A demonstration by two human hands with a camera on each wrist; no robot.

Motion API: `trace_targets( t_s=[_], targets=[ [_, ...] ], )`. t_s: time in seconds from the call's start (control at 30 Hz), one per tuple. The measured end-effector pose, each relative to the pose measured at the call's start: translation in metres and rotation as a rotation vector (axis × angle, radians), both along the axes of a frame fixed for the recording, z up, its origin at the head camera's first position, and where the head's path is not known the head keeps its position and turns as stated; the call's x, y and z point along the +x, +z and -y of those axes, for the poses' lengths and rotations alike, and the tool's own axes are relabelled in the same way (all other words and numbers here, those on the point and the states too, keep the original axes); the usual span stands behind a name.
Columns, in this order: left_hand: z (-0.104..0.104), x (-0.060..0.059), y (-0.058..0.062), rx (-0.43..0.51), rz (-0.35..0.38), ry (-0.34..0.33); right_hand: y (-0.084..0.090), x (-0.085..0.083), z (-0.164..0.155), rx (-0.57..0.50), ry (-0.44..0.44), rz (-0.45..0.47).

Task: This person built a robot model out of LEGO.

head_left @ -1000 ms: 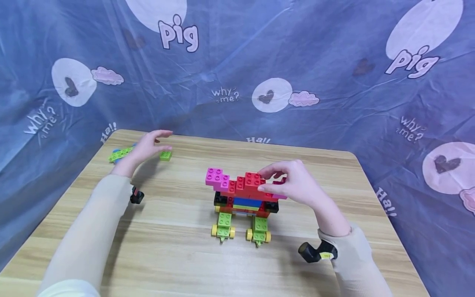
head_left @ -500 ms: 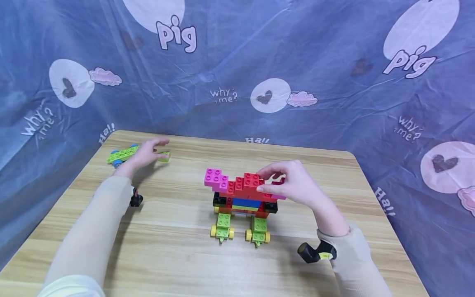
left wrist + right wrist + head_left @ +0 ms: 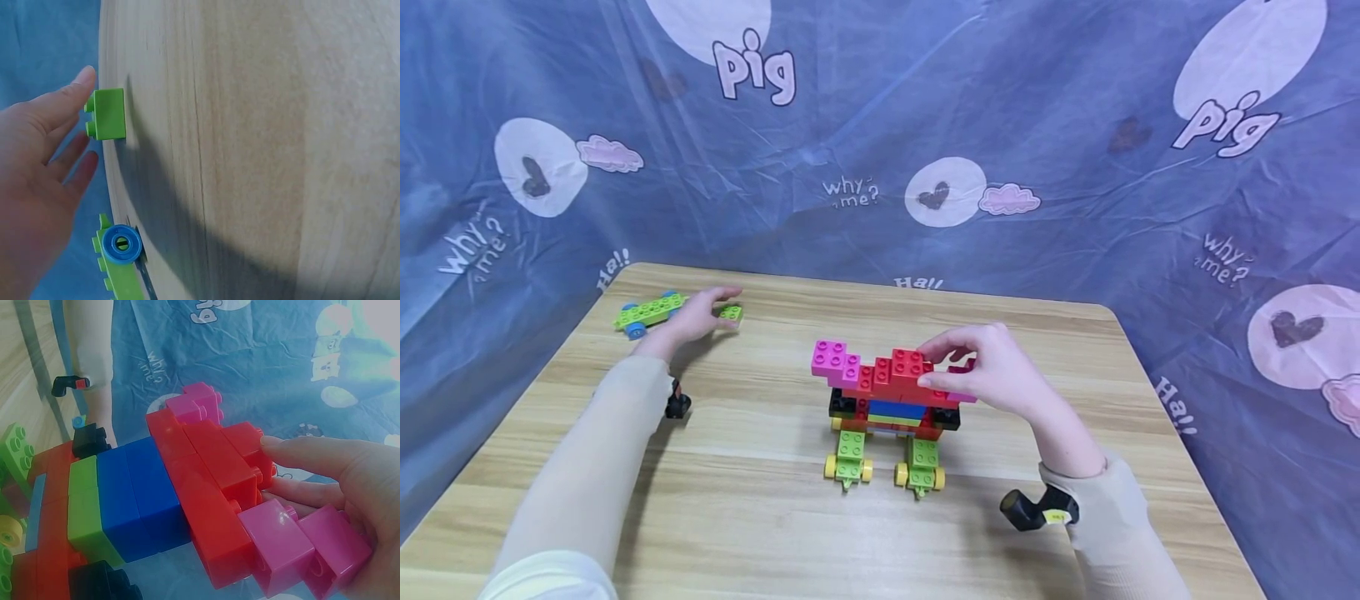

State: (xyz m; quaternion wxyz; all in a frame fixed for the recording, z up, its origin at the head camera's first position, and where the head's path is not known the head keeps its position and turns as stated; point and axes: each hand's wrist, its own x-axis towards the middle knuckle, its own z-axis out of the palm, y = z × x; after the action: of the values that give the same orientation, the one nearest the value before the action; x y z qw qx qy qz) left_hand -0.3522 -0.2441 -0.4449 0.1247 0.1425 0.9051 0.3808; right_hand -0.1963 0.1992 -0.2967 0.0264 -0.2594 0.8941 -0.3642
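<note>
Currently, my left hand (image 3: 692,315) is reaching to the far left of the bench (image 3: 760,517), its straight fingers touching one small green brick (image 3: 730,313); I am gripping nothing with it. Just beside it one long green wheeled plate (image 3: 647,312) is lying, a blue wheel showing in the left wrist view. My right hand (image 3: 992,371) is curling its fingers around the right end of one brick model (image 3: 887,392) standing mid-bench, pinching its pink and red top bricks. Two green wheeled bases (image 3: 850,454) are carrying the model. No containers are showing on the bench.
</note>
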Motion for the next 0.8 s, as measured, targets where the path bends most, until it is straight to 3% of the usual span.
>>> trace_targets(
  t_s=[0.23, 0.8],
  targets=[
    [0.0011, 0.0008, -0.0044, -0.046, -0.02, -0.038, 0.0003, 0.0004, 0.0002, 0.003, -0.002, 0.0],
    [-0.0009, 0.0024, -0.0068, -0.145, -0.056, -0.026, 0.0011, 0.0006, 0.0004, -0.002, 0.007, 0.007]
  ],
)
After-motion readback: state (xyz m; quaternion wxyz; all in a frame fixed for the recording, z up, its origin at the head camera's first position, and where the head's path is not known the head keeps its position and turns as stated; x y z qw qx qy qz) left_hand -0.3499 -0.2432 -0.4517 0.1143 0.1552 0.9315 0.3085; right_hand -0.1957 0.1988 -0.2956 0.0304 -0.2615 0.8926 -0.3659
